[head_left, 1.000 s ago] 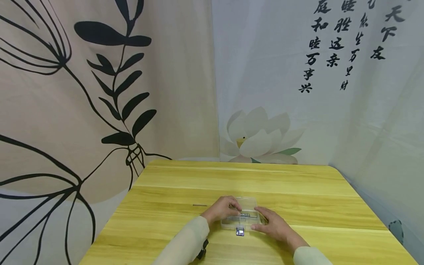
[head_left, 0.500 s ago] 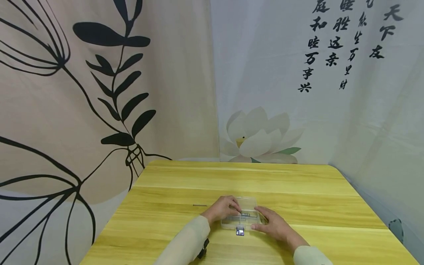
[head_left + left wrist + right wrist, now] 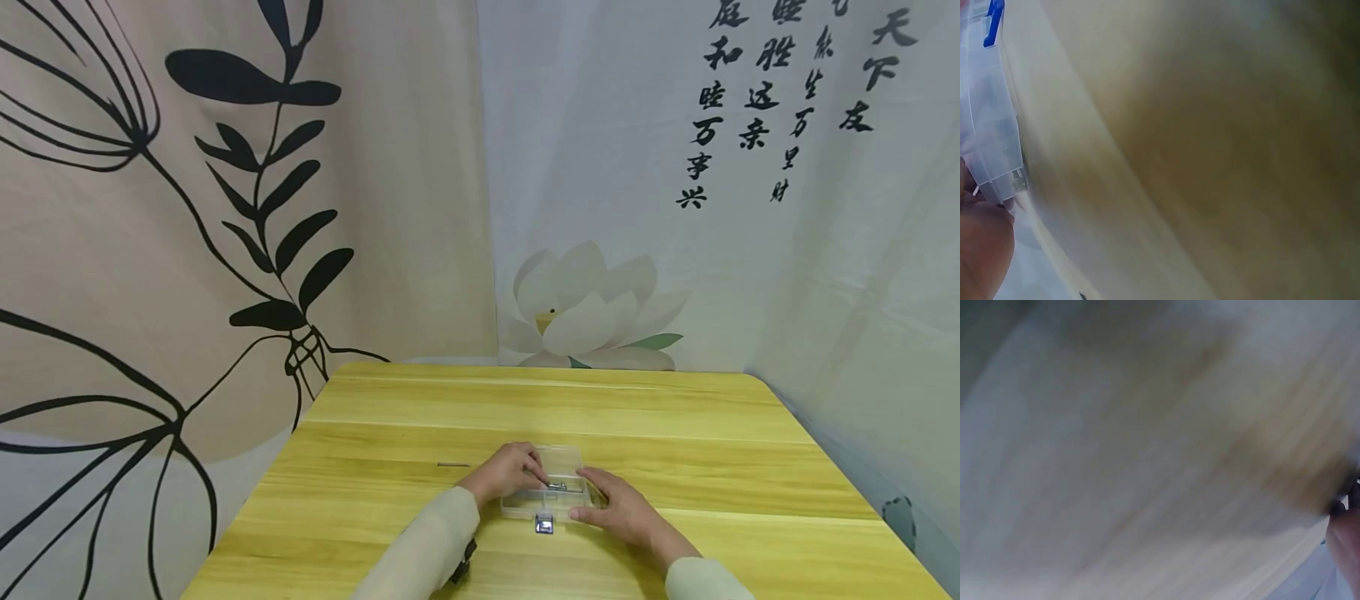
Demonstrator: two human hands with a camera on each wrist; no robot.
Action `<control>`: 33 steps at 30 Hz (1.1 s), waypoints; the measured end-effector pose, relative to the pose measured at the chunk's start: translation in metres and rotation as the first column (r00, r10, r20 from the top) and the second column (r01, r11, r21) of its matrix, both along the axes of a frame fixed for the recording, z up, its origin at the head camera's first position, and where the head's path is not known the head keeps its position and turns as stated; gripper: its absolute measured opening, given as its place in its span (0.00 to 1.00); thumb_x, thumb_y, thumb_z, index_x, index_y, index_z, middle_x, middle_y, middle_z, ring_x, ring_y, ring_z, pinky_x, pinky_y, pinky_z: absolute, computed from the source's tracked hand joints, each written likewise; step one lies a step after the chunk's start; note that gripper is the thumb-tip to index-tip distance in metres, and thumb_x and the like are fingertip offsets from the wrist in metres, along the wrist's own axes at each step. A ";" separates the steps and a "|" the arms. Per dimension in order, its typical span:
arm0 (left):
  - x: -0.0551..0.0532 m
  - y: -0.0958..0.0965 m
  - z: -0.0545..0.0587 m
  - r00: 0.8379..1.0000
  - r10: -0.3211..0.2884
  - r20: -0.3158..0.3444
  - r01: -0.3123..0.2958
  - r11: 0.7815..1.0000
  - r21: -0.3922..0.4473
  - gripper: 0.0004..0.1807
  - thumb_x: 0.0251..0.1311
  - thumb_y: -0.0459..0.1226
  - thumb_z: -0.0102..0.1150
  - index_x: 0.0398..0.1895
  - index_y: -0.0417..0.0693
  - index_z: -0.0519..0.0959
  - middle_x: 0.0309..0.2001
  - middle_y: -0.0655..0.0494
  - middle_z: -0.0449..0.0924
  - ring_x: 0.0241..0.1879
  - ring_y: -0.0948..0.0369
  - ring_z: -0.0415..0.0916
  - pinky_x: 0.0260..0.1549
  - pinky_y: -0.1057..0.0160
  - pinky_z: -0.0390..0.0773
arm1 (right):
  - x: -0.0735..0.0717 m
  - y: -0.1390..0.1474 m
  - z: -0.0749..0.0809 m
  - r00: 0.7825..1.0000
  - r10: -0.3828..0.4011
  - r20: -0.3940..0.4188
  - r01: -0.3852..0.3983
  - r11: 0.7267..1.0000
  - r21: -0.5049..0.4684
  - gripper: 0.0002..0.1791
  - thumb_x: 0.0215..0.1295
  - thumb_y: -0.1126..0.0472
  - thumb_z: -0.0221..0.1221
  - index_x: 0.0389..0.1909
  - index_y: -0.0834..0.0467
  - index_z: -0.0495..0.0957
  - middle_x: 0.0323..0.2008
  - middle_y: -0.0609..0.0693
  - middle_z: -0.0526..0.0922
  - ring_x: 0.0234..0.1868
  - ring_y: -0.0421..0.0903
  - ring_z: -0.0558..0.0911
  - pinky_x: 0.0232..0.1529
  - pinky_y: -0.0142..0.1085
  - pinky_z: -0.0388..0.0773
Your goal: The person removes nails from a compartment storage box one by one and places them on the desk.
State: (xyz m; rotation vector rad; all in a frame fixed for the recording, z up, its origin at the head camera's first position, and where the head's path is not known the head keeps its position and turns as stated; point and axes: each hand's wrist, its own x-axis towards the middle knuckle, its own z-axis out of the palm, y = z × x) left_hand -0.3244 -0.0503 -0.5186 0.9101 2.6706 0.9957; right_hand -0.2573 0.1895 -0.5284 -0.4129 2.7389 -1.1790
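A clear plastic compartment box (image 3: 525, 503) stands on the table with its lid laid back, and a blue latch (image 3: 994, 22) shows at its front in the left wrist view. Several small slender silver metal pieces (image 3: 558, 487) lie in its middle. My left hand (image 3: 506, 472) reaches in from the left, fingers bent down, fingertips right at these pieces; I cannot tell whether they pinch one. From the right, my right hand (image 3: 618, 507) holds the box, thumb at the front corner and fingers along the side. The right wrist view shows only a bit of that hand.
A thin metal rod (image 3: 453, 464) lies on the wooden table (image 3: 712, 467), left of the box. Printed curtains (image 3: 420, 208) hang behind the table's far edge. A black strap device (image 3: 463, 563) sits under the left sleeve.
My left fingertips have shifted slightly to the right over the metal pieces. The right hand and the box stay nearly in place.
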 end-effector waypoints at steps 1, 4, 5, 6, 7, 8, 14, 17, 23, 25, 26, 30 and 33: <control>0.000 0.000 0.000 1.000 -0.008 -0.012 0.008 1.000 -0.008 0.02 0.55 0.36 0.72 0.32 0.51 0.90 0.38 0.68 0.74 0.40 0.70 0.69 0.44 0.68 0.73 | 0.000 0.000 0.000 1.000 0.000 0.000 0.000 1.000 0.000 0.44 0.58 0.42 0.69 0.71 0.57 0.67 0.69 0.62 0.66 0.69 0.68 0.62 0.64 0.64 0.57; 0.000 0.001 0.000 0.998 -0.026 -0.053 0.023 0.998 -0.051 0.02 0.55 0.37 0.72 0.32 0.51 0.90 0.38 0.68 0.74 0.40 0.70 0.69 0.44 0.69 0.73 | 0.000 0.000 0.001 1.000 0.005 -0.002 -0.005 1.000 -0.001 0.43 0.58 0.42 0.69 0.71 0.57 0.67 0.69 0.63 0.66 0.69 0.68 0.62 0.64 0.65 0.57; 0.000 0.001 0.001 0.998 -0.029 -0.062 0.025 0.998 -0.064 0.02 0.56 0.38 0.72 0.32 0.51 0.90 0.39 0.68 0.73 0.40 0.70 0.69 0.45 0.69 0.73 | 0.000 0.000 0.001 1.000 0.008 -0.003 -0.009 1.000 -0.002 0.43 0.58 0.43 0.69 0.71 0.57 0.67 0.69 0.63 0.66 0.69 0.68 0.62 0.64 0.65 0.57; 0.000 0.002 0.001 0.997 -0.032 -0.070 0.026 0.997 -0.078 0.03 0.56 0.38 0.72 0.32 0.51 0.90 0.39 0.68 0.73 0.41 0.70 0.69 0.45 0.69 0.73 | 0.000 0.000 0.001 1.000 0.011 -0.003 -0.011 1.000 -0.003 0.43 0.58 0.43 0.69 0.71 0.57 0.67 0.69 0.63 0.66 0.69 0.68 0.62 0.64 0.65 0.57; 0.000 0.002 0.001 0.997 -0.033 -0.076 0.026 0.996 -0.086 0.03 0.56 0.39 0.72 0.32 0.51 0.90 0.39 0.68 0.73 0.41 0.70 0.69 0.45 0.69 0.73 | 0.001 0.000 0.001 1.000 0.011 -0.002 -0.011 1.000 -0.005 0.43 0.58 0.43 0.69 0.71 0.58 0.67 0.69 0.63 0.66 0.69 0.68 0.62 0.64 0.65 0.57; 0.000 0.002 0.001 0.996 -0.033 -0.082 0.025 0.995 -0.100 0.03 0.56 0.39 0.71 0.32 0.52 0.90 0.39 0.68 0.73 0.41 0.70 0.69 0.45 0.69 0.73 | 0.001 0.000 0.001 1.000 0.011 -0.001 -0.011 1.000 -0.007 0.43 0.59 0.43 0.69 0.71 0.58 0.67 0.69 0.63 0.66 0.69 0.68 0.62 0.64 0.65 0.57; 0.001 0.002 0.001 0.994 -0.035 -0.106 0.019 0.989 -0.149 0.03 0.59 0.42 0.69 0.30 0.56 0.89 0.40 0.69 0.72 0.43 0.69 0.68 0.47 0.67 0.72 | 0.001 0.000 0.002 1.000 0.008 0.010 -0.007 1.000 -0.023 0.43 0.58 0.44 0.69 0.71 0.58 0.67 0.69 0.64 0.65 0.69 0.69 0.61 0.64 0.65 0.57; 0.001 0.002 0.002 0.994 -0.037 -0.106 0.020 0.987 -0.161 0.04 0.60 0.42 0.69 0.29 0.57 0.88 0.39 0.70 0.71 0.43 0.69 0.68 0.48 0.67 0.71 | 0.001 0.000 0.002 1.000 0.009 0.011 -0.008 1.000 -0.026 0.43 0.58 0.44 0.69 0.71 0.58 0.67 0.69 0.64 0.65 0.69 0.69 0.61 0.64 0.65 0.57; 0.001 0.001 0.002 0.992 -0.050 -0.113 0.031 0.986 -0.163 0.03 0.60 0.42 0.69 0.30 0.57 0.88 0.39 0.70 0.71 0.42 0.69 0.68 0.47 0.66 0.71 | 0.000 0.000 0.001 1.000 0.015 0.004 -0.015 1.000 -0.018 0.43 0.59 0.44 0.69 0.71 0.58 0.66 0.70 0.64 0.65 0.69 0.69 0.61 0.64 0.65 0.57; 0.001 0.000 0.002 0.992 -0.050 -0.114 0.031 0.986 -0.166 0.02 0.60 0.42 0.69 0.31 0.57 0.88 0.39 0.69 0.72 0.42 0.69 0.68 0.47 0.66 0.71 | 0.000 0.000 0.001 1.000 0.019 0.001 -0.019 1.000 -0.015 0.43 0.59 0.44 0.69 0.71 0.58 0.66 0.70 0.64 0.65 0.69 0.69 0.61 0.64 0.65 0.57; 0.001 0.000 0.002 0.992 -0.050 -0.113 0.030 0.985 -0.169 0.02 0.60 0.42 0.69 0.31 0.57 0.88 0.40 0.69 0.72 0.42 0.69 0.68 0.47 0.66 0.71 | 0.000 0.000 0.001 1.000 0.022 -0.001 -0.022 1.000 -0.014 0.43 0.59 0.43 0.69 0.71 0.59 0.66 0.70 0.64 0.65 0.69 0.69 0.61 0.64 0.65 0.57; 0.000 -0.001 0.005 0.993 -0.052 -0.103 0.036 0.987 -0.155 0.03 0.61 0.42 0.69 0.32 0.56 0.88 0.40 0.69 0.74 0.42 0.69 0.69 0.47 0.66 0.72 | -0.001 0.000 0.000 1.000 0.022 -0.004 -0.022 1.000 -0.012 0.44 0.59 0.43 0.69 0.71 0.59 0.66 0.70 0.64 0.65 0.69 0.69 0.61 0.64 0.65 0.57; 0.001 -0.002 0.008 0.993 -0.065 -0.097 0.053 0.991 -0.120 0.03 0.61 0.41 0.69 0.31 0.54 0.88 0.39 0.68 0.75 0.41 0.70 0.71 0.47 0.67 0.73 | -0.001 0.001 0.000 1.000 0.020 -0.003 -0.020 1.000 -0.010 0.44 0.58 0.43 0.69 0.71 0.59 0.66 0.69 0.64 0.65 0.69 0.69 0.61 0.64 0.65 0.57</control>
